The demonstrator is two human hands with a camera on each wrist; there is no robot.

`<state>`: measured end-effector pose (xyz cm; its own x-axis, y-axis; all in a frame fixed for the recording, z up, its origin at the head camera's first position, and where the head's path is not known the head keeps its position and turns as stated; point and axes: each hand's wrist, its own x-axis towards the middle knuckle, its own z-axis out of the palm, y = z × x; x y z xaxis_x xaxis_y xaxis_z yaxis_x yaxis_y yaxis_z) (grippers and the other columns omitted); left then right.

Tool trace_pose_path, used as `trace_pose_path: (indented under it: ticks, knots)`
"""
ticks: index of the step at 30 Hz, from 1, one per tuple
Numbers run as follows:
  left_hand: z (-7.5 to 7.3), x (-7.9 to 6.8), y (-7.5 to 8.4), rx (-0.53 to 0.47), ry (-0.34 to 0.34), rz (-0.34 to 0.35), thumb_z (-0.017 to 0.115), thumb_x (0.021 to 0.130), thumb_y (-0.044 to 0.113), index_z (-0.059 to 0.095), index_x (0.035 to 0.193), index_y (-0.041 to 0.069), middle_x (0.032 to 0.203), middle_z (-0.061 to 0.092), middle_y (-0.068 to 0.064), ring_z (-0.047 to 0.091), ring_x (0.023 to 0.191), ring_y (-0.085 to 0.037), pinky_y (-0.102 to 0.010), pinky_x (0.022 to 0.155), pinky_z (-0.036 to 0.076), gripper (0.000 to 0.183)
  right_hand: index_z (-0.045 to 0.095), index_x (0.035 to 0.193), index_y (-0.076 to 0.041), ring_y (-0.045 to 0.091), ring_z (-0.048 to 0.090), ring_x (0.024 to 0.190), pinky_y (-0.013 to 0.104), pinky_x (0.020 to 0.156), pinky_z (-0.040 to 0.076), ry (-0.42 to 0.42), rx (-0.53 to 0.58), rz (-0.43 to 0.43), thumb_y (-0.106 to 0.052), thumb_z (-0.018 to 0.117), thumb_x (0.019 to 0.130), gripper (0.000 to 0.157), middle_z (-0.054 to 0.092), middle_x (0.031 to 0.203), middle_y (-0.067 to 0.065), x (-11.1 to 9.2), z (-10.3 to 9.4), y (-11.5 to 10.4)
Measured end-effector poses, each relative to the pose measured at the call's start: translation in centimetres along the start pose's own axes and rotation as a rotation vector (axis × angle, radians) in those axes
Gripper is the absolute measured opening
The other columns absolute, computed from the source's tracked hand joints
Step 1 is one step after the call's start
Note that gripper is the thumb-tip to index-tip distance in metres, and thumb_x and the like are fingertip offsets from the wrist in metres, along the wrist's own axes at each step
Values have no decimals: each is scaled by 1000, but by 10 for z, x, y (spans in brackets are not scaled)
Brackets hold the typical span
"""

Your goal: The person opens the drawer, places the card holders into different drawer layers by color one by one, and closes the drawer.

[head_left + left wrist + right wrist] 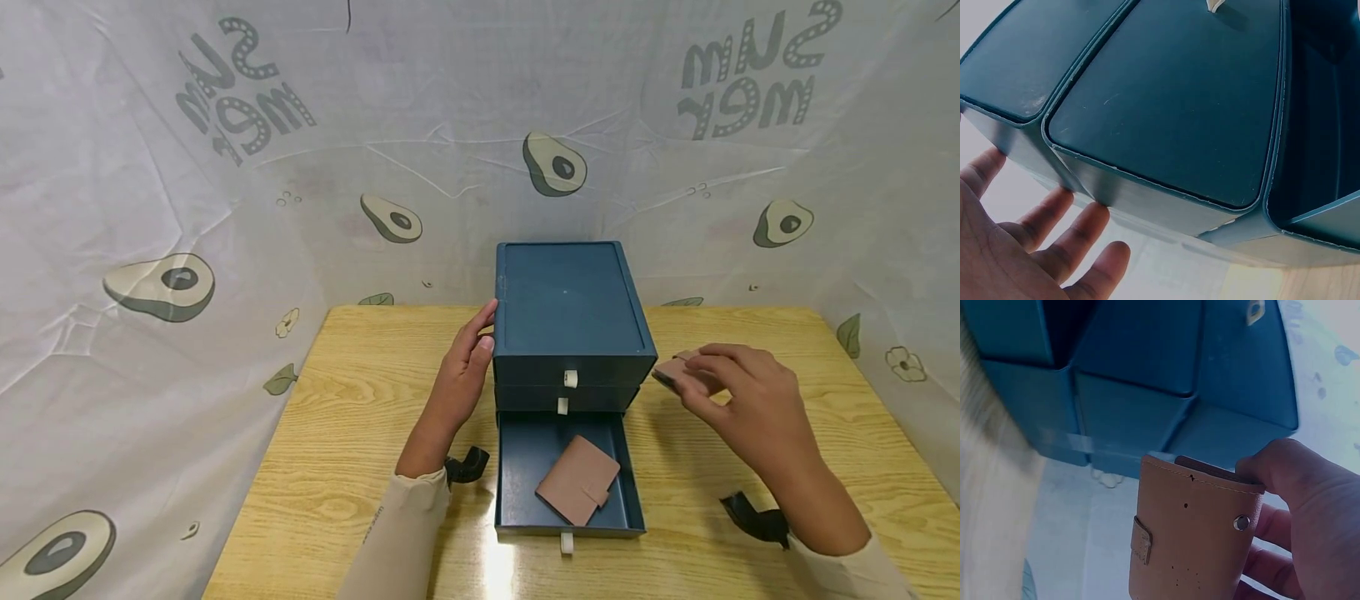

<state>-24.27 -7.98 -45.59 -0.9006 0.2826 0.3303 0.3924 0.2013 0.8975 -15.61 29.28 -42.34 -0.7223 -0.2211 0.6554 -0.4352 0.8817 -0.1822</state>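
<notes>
A dark blue three-drawer box (566,300) stands on the table, its bottom drawer (517,471) pulled out. Inside that drawer lies a pinkish-brown wallet (581,479) with a strap closure. My left hand (461,379) touches the box's left side with its fingertips, the fingers (1079,234) spread and fairly straight in the left wrist view. To the right of the box, my right hand (750,408) pinches a second, tan leather wallet (1191,531) between thumb and fingers. This one has a strap tab and a metal snap, and is held up beside the box.
White pull tabs (571,378) stick out from the drawer fronts. The box and drawer rest on a light wood-grain table (360,400). Behind and at the sides hangs a pale curtain (465,100) printed with avocados. Black straps (753,517) circle both wrists.
</notes>
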Motion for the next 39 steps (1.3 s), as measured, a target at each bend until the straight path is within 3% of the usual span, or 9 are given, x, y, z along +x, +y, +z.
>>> trace_pose_path:
  ticks: [2,14,23,33,39]
  knots:
    - [0,0,0,1,0,-1,39,117,37,36,170,32,165,45,-5,42,154,-33,-60,123,37,53,81,108,1,48,68,102,69,82,51,10,10,4,-73,40,106,85,75,115,23,0,-4,-4]
    - [0,1,-1,6,0,-3,40,117,37,36,171,32,165,45,-5,43,154,-31,-60,122,39,54,82,107,0,47,66,109,66,90,46,13,53,57,-73,46,103,82,74,122,22,-6,-25,-27]
    - [0,0,-1,7,5,-8,40,117,37,36,170,34,164,46,-5,43,154,-34,-61,121,39,53,83,106,-5,41,67,107,56,86,46,38,68,15,-70,48,105,74,75,120,17,-7,-32,-44]
    - [0,2,0,3,8,-4,40,117,39,36,170,35,165,46,-4,43,154,-38,-63,122,37,53,83,107,-10,39,65,113,54,90,44,-10,95,17,-71,45,106,71,74,125,14,-12,-38,-62]
    - [1,0,-1,14,8,-11,39,117,40,36,170,36,165,46,-4,43,153,-32,-61,122,39,53,83,109,-13,35,64,117,48,96,42,-45,122,10,-70,44,107,68,73,127,10,-15,-34,-73]
